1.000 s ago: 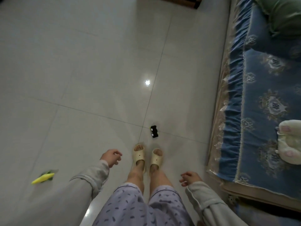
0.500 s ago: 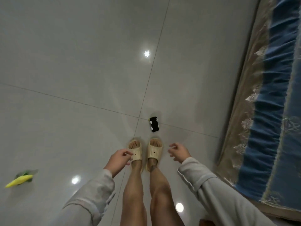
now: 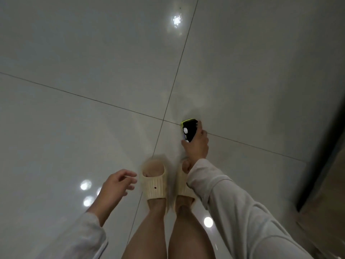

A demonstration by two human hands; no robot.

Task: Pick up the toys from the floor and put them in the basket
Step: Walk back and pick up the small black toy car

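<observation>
A small black toy car (image 3: 189, 130) with white wheels and a yellow-green edge sits just ahead of my right foot, at a joint in the floor tiles. My right hand (image 3: 197, 146) reaches down and its fingers close around the car. Whether the car still touches the floor I cannot tell. My left hand (image 3: 116, 184) hovers beside my left slipper with fingers apart and nothing in it. No basket is in view.
My feet stand in cream slippers (image 3: 155, 182) on a glossy pale tiled floor (image 3: 93, 62) that reflects ceiling lights. A dark edge of the sofa base (image 3: 321, 146) runs down the right side.
I have bent lower and the view has closed in on the floor. My right hand went forward and closed on the black car. The yellow toy at left has left the view.
</observation>
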